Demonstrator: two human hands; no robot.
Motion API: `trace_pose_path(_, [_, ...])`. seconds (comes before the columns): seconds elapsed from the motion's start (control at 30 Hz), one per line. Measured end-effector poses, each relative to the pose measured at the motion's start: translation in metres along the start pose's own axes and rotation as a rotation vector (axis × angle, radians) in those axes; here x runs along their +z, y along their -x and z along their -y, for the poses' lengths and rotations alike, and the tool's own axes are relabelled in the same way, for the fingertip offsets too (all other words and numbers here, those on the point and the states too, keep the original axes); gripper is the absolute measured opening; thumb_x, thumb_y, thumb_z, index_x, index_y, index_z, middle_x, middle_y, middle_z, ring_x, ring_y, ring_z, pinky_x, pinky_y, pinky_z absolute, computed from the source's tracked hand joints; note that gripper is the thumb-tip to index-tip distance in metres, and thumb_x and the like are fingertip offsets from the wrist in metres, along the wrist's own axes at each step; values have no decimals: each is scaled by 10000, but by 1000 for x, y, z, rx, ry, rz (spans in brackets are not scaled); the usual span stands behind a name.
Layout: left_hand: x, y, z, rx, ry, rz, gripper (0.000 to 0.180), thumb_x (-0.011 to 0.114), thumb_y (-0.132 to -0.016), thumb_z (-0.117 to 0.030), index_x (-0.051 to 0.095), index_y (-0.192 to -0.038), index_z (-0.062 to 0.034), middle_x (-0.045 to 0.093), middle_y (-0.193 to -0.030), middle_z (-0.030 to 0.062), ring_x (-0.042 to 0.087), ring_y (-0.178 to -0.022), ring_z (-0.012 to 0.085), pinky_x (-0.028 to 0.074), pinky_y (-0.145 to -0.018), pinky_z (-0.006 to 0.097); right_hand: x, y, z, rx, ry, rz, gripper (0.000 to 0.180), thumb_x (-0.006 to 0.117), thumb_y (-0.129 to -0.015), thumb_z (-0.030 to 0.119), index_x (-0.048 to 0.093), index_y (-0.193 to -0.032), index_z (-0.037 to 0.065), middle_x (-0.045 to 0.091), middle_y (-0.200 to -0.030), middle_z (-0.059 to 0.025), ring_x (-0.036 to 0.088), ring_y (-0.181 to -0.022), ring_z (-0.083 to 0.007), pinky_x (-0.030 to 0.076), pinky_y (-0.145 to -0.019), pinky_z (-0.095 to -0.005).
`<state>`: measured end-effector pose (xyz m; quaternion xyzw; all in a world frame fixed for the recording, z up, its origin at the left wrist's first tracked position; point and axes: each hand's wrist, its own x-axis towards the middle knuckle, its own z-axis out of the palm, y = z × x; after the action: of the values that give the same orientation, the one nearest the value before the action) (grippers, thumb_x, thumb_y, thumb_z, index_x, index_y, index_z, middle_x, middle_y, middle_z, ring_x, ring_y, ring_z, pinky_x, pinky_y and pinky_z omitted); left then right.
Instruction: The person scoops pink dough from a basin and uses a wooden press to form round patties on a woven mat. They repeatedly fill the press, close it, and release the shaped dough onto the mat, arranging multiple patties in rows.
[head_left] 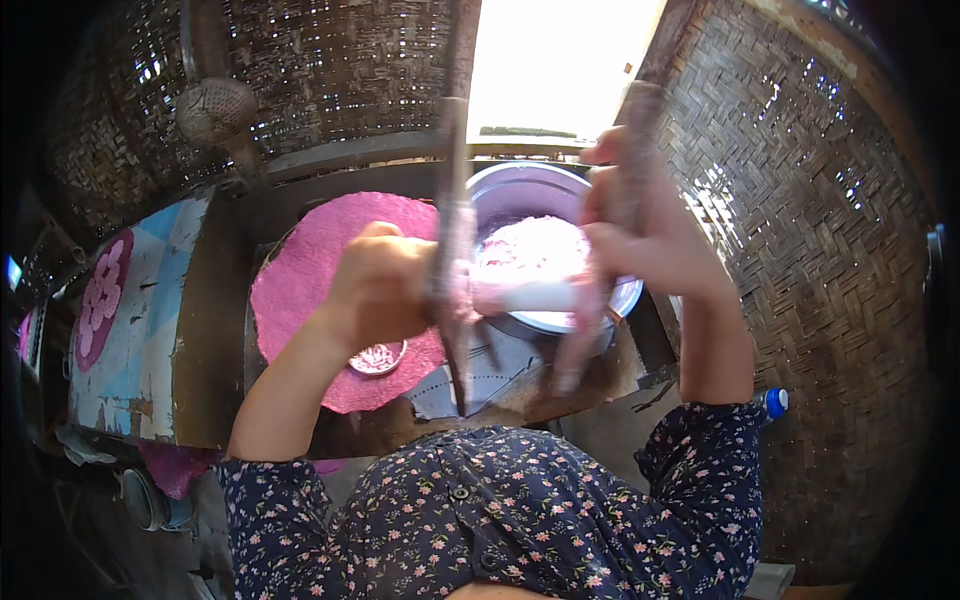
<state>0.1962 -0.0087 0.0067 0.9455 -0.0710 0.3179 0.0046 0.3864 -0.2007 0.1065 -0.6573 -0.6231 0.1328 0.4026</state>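
Observation:
My left hand [385, 282] is closed on a long upright wooden bar [453, 180], held over the pink round mat. My right hand [650, 235] grips a second wooden bar [634, 150], blurred by motion, at the right of the bucket. Between the two bars is a white cylinder [540, 296] with pink material at its left end. Behind it stands a lilac bucket [530, 180] holding a pale pink, crumbly mass [535, 243]. Beneath my left arm, a small round ring [378, 358] with pink and white strands lies on the pink mat [330, 235].
To the left, a worn blue and white board [150, 310] carries a dark pink disc [104, 300] with pale pink rounds. A perforated scoop [216, 106] hangs on the woven wall. A bright opening [560, 65] lies ahead. Woven bamboo [820, 230] closes off the right side.

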Motion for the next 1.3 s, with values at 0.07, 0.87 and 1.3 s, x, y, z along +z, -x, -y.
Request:
trace_pose_path(0.07, [-3, -3, 3, -336, 248, 71, 314, 705, -723, -348, 608, -842, -74, 646, -768, 74, 628, -652, 211, 482, -630, 329, -45, 27, -15, 38, -147, -301, 504, 591, -785, 32, 335, -1218, 48, 546, -787, -60, 539, -710, -119, 473, -644, -283])
trace_pose_path(0.87, [4, 63, -41, -512, 1335, -1101, 303, 689, -813, -349, 521, -965, -148, 427, -1188, 98, 290, -1327, 403, 107, -1128, 565, 13, 62, -322, 495, 489, 689, 253, 589, -832, 208, 641, -899, -30, 649, -806, -200, 645, -764, -337, 505, -702, -419])
trace_pose_path(1.3, [-13, 91, -55, -679, 1200, -1110, 294, 695, -799, -369, 618, -1008, -178, 373, -1219, 46, 285, -1288, 264, 136, -1109, 504, 38, 49, -294, 460, 508, 932, 262, 525, -772, 96, 644, -990, 13, 651, -869, -222, 644, -865, -351, 507, -756, -451])
